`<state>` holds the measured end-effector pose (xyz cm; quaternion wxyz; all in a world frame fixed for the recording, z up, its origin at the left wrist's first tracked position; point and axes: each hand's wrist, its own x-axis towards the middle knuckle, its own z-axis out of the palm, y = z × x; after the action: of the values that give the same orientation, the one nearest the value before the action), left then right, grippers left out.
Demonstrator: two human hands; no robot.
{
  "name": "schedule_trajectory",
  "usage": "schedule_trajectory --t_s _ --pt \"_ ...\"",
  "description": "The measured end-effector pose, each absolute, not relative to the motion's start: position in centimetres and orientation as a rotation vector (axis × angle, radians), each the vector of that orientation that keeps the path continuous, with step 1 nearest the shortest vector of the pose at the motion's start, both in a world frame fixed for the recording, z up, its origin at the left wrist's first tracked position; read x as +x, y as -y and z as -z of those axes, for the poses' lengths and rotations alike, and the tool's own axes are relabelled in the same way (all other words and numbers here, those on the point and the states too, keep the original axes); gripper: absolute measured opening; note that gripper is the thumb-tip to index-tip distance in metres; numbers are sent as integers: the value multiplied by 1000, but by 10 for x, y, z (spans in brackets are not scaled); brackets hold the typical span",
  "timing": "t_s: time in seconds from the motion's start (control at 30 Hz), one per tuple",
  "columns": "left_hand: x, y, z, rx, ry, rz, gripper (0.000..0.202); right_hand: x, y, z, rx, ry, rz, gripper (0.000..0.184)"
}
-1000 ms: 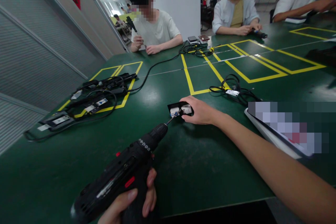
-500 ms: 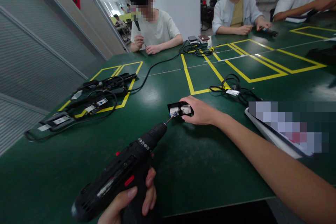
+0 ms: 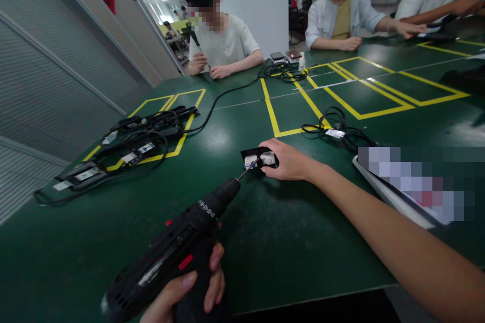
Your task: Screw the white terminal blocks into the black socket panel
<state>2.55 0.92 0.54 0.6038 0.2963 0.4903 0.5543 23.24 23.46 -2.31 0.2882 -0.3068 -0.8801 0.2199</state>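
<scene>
While the drill points ahead: one black drill [image 3: 178, 245] is held in the left grip [image 3: 176, 290], which is wrapped round its handle, apparently so the nose lines up with the small part in front.
Right grip [image 3: 290, 160]: clasped round one small black part [image 3: 252, 152] from its right side, presumably to steady it.
Small black part: ahead of the drill, over the middle of the green table [image 3: 295, 242]; two pale pieces [image 3: 268, 158] show in it.
Drill bit [image 3: 248, 170]: one, thin, its tip reaching in among the pale pieces; actual contact cannot be told.
Cords: one loose coil [image 3: 341, 123] beyond the right forearm; one dark heap [image 3: 140, 133] across yellow tape [image 3: 182, 143] at left, too tangled to count, perhaps kept aside for working room.
White-edged slab [image 3: 390, 199]: one, right of the forearm, face blurred.
Co-workers [image 3: 235, 40]: three across the table; the leftmost holds a dark-handled tool [image 3: 195, 38].
</scene>
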Motion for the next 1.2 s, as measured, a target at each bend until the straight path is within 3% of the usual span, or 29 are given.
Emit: schedule_trajectory --t_s 0.43,0.97,1.2 --pt "24 -9 -4 682 -1118 -1269 20 233 -232 18 -838 2357 -610 45" --pt "28 -9 -6 712 -1145 -1305 30 232 -233 21 -844 2346 -593 44" --pt "27 -9 -7 662 -1147 -1286 24 232 -232 20 -855 2350 -593 44"
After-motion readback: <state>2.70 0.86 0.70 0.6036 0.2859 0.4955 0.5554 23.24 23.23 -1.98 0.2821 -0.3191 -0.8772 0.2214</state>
